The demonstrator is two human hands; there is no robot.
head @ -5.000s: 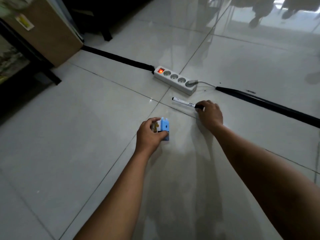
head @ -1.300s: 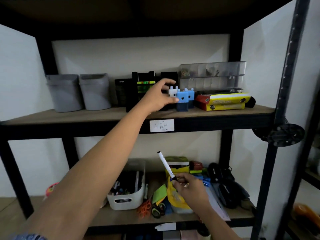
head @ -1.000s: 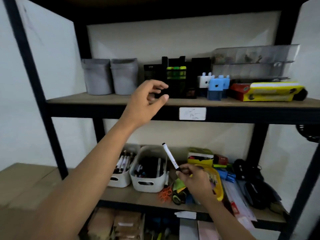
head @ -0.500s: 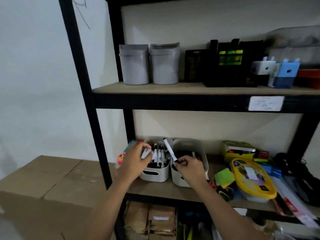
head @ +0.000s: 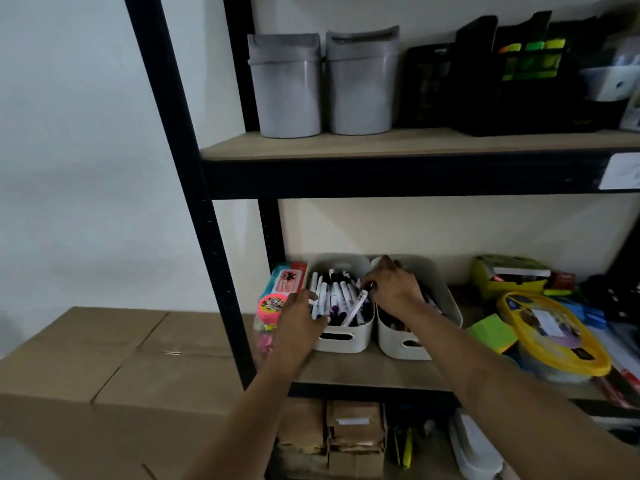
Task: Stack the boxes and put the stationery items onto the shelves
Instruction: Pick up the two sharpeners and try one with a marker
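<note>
Right hand (head: pixel 393 289) pinches the marker (head: pixel 356 308) by its dark cap end, body slanting down into the left white bin (head: pixel 343 337) near the lower shelf's (head: pixel 374 370) left front corner, probably so it drops in among the other pens. Left hand (head: pixel 299 315) rests on that bin's near-left rim, fingers loosely bent, likely steadying it. Cardboard boxes (head: pixel 114 355) sit left of the frame.

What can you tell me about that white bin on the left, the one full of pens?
The left white bin looks like smooth plastic, with rounded corners and a dark slot handle in its front wall. It stands upright on the lower shelf, right beside a matching bin. It is packed with white markers with black caps. The left hand rests on its front left rim. The right hand lowers a marker in, tilted.
</note>
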